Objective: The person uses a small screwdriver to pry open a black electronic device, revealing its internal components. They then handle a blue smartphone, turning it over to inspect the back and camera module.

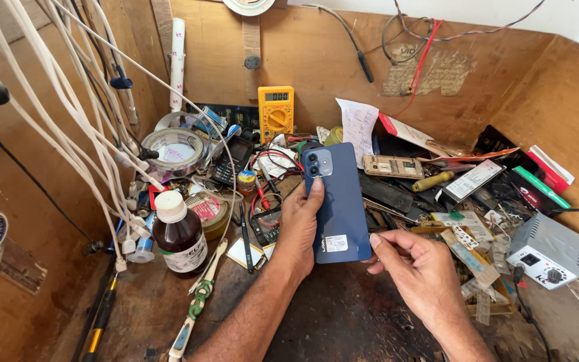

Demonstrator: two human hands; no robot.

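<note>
My left hand (298, 228) grips a dark blue smartphone (338, 204) along its left edge, holding it back side up above the workbench. The phone's camera block faces me at its top end and a small white sticker sits near its bottom. My right hand (415, 263) pinches the phone's lower right corner with thumb and fingertips. Both forearms reach in from the bottom of the view.
A brown bottle with a white cap (179, 234) stands left, beside tape rolls (172, 151) and hanging white cables (68, 114). A yellow multimeter (275, 110) leans on the wooden back wall. Phone parts, a bare phone frame (393, 165) and a grey power unit (547, 249) crowd the right.
</note>
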